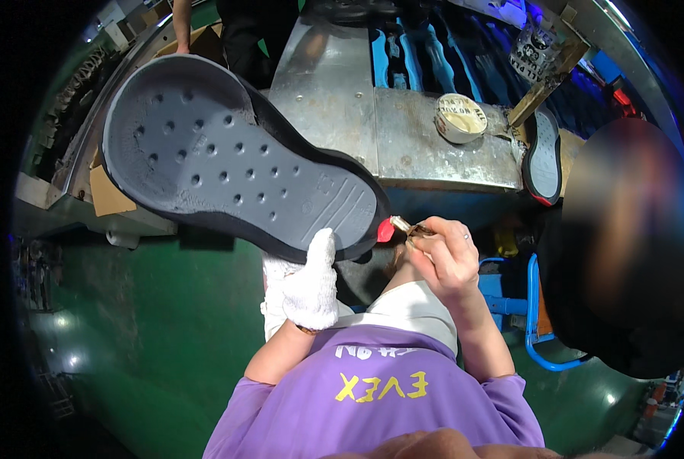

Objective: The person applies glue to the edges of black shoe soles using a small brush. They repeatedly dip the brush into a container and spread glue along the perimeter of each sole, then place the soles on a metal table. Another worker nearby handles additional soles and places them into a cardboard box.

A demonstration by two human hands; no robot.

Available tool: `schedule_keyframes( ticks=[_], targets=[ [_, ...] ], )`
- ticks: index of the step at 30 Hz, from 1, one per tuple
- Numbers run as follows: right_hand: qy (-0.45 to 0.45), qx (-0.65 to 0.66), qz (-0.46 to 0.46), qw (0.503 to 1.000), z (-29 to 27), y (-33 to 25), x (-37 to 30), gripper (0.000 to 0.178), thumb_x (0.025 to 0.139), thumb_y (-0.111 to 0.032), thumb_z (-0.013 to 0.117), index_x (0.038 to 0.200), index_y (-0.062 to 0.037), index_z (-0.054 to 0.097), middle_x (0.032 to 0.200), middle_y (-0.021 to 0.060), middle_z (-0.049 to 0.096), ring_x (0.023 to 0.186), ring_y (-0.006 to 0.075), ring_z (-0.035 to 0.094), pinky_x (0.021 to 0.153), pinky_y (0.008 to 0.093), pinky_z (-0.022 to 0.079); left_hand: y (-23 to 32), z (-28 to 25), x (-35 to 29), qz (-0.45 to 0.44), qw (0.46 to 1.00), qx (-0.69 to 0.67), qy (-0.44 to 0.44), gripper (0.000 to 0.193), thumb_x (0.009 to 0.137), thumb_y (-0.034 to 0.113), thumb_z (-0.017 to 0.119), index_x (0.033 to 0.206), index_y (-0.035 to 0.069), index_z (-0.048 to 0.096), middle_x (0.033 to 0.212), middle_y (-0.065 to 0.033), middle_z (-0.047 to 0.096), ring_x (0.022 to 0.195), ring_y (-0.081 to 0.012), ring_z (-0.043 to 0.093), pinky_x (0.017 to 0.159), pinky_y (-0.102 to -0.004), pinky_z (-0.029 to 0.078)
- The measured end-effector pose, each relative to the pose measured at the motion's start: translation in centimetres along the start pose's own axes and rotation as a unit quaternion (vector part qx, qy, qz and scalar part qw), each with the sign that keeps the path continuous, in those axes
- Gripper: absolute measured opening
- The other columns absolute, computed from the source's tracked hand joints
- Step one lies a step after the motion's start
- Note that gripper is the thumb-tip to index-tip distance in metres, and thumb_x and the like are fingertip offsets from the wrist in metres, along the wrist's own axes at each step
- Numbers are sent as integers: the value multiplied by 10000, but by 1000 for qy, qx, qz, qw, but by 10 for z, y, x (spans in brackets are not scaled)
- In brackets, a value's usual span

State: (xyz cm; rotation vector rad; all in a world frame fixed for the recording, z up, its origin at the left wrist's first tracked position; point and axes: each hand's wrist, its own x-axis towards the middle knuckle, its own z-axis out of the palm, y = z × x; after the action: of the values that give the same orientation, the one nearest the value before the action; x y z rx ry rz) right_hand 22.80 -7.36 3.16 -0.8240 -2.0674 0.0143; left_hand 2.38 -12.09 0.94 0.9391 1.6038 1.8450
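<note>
A large grey shoe sole (238, 164) with a black side wall and rows of small round dimples spans the left and middle of the view. My left hand (311, 287), in a white knit glove, grips its narrow end, thumb on top and fingers hidden underneath. A red patch (385, 230) shows at that end's tip. Bare, my right hand (445, 252) pinches a slim brush-like tool (401, 223) with a metal collar. The tool's front meets or overlaps the red patch; its bristles cannot be made out.
On the metal bench (441, 157) ahead stands a white tub (462, 122) of cream-coloured paste. Another grey sole (543, 157) with a red edge leans at the bench's right. A person in dark clothes (625, 306) is close on my right, near a blue-framed stool (534, 306); another stands ahead.
</note>
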Motion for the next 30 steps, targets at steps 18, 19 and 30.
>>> schedule_keyframes(
  ticks=[18, 19, 30],
  targets=[
    [-2, 38, -10, 999, -1, -7, -8, 257, 645, 9, 813, 858, -11, 671, 1004, 137, 644, 827, 300, 648, 717, 401, 531, 12, 8, 0, -4, 995, -94, 21, 578, 849, -129, 699, 1380, -19, 500, 1281, -129, 616, 1103, -185, 619, 974, -333, 510],
    [-10, 41, -16, 999, 0, -6, -7, 261, 645, 16, 806, 864, -5, 664, 1001, 143, 643, 815, 305, 647, 724, 403, 530, 10, 7, -1, 2, 995, -94, 23, 587, 846, -131, 698, 1385, -18, 496, 1283, -130, 616, 1102, -187, 620, 973, -333, 511],
    [55, 1, 7, 998, -1, 9, -7, 247, 657, 33, 796, 858, -7, 658, 994, 158, 659, 792, 294, 650, 705, 384, 514, 14, 9, -4, -16, 993, -113, 28, 602, 840, -134, 704, 1392, -16, 493, 1287, -128, 615, 1095, -186, 622, 957, -319, 517]
  ],
)
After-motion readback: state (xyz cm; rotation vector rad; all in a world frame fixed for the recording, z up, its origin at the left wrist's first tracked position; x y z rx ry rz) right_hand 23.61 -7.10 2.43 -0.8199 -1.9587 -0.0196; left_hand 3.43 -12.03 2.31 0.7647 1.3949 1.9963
